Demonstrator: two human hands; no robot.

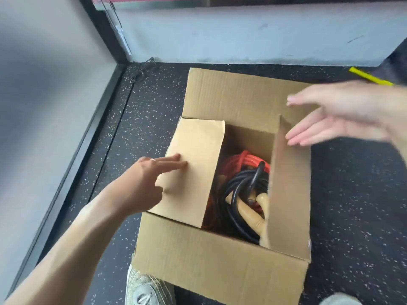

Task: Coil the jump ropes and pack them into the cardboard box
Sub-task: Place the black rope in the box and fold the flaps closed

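Observation:
A cardboard box [211,265] stands on the dark speckled floor. Inside lie a coiled black jump rope [237,194] with tan handles [253,214] and a coiled red jump rope [246,159] behind it. My left hand [145,183] lies with straight fingers on the left flap [198,164], which is folded partly over the opening. My right hand [334,119] hovers, blurred, with fingers straight, by the top of the upright right flap [290,194]. I cannot tell whether it touches the flap. The far flap [237,97] and the near flap stand open.
A grey wall with a black base strip [72,164] runs along the left. A pale wall [242,40] closes the back. A yellow object [372,77] lies at the back right. My shoes [145,291] stand just in front of the box.

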